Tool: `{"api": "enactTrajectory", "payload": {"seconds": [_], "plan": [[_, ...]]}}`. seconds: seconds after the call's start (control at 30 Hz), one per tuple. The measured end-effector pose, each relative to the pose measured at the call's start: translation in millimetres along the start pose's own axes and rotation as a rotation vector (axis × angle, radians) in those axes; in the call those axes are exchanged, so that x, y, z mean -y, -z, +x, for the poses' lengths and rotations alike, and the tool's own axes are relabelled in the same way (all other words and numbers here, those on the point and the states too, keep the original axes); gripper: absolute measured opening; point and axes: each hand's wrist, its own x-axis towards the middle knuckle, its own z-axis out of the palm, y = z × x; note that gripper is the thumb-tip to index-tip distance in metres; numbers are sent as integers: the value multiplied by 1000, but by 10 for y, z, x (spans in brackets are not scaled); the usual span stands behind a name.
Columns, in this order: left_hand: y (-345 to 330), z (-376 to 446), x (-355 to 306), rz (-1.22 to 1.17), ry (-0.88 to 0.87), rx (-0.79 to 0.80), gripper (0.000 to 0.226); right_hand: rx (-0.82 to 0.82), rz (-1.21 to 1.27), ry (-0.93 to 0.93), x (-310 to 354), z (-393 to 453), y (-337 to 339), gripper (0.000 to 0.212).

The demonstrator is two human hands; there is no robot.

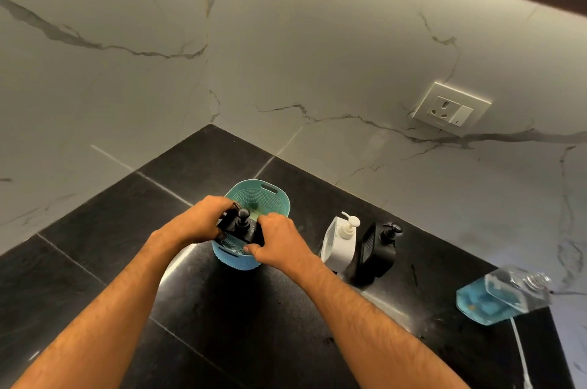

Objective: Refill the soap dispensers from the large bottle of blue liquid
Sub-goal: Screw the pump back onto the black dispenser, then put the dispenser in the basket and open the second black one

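Both forearms extended, left hand and right hand curled.

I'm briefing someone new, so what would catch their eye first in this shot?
Both hands, left hand and right hand, grip a black dispenser over a teal basket at centre. Right of it stand a white dispenser and another black one; the blue-liquid bottle sits far right.

Two bare hands hold a black pump dispenser over a teal basket on a dark tabletop.

The left hand and right hand both curl around the black pump dispenser above the teal basket. To the right a white dispenser and another black dispenser stand side by side. Further right stands a clear bottle of blue liquid. A wall socket sits on the marble wall; the tabletop is black stone.
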Motion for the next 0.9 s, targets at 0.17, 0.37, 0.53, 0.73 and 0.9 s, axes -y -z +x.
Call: {"api": "enactTrajectory", "payload": {"seconds": [0.17, 0.37, 0.53, 0.73, 0.9], "plan": [[41, -147, -69, -27, 19, -103, 65, -79, 28, 25, -29, -135, 5, 43], [273, -376, -315, -67, -37, -300, 69, -226, 73, 11, -172, -363, 250, 51], [411, -351, -898, -125, -191, -462, 65, -365, 99, -49, -442, -713, 627, 58], [73, -73, -1801, -221, -387, -429, 60, -512, 116, -219, -963, -1205, 1087, 54], [-498, 185, -2428, -320, -450, -364, 56, -586, 149, -369, -1487, -1537, 1238, 48]]}}
